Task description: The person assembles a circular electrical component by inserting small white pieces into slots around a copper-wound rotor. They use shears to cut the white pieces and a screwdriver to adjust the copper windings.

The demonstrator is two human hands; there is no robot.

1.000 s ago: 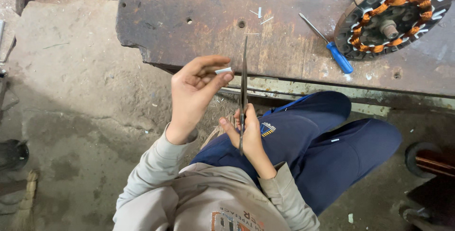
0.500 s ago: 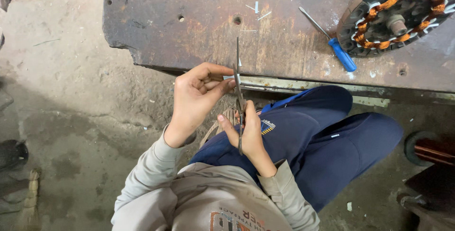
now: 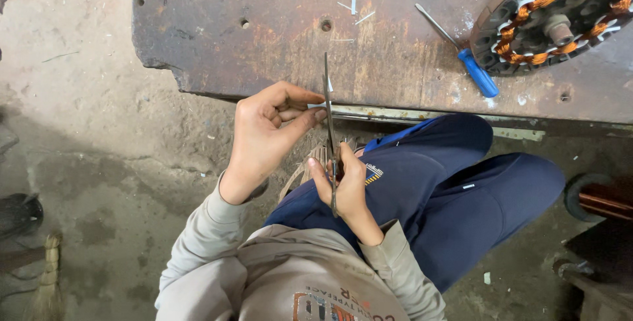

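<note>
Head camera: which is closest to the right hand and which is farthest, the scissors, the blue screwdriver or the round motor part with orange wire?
1. Scissors: held in the right hand.
2. Blue screwdriver: on the rusty table, up right.
3. Round motor part: far top-right corner.

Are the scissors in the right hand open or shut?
Shut, or nearly: the long metal scissors show as a single thin line, no gap between blades, gripped by the right hand.

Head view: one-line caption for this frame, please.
Seated person's right hand holds scissors upright while left hand pinches a small white strip against the blades.
</note>
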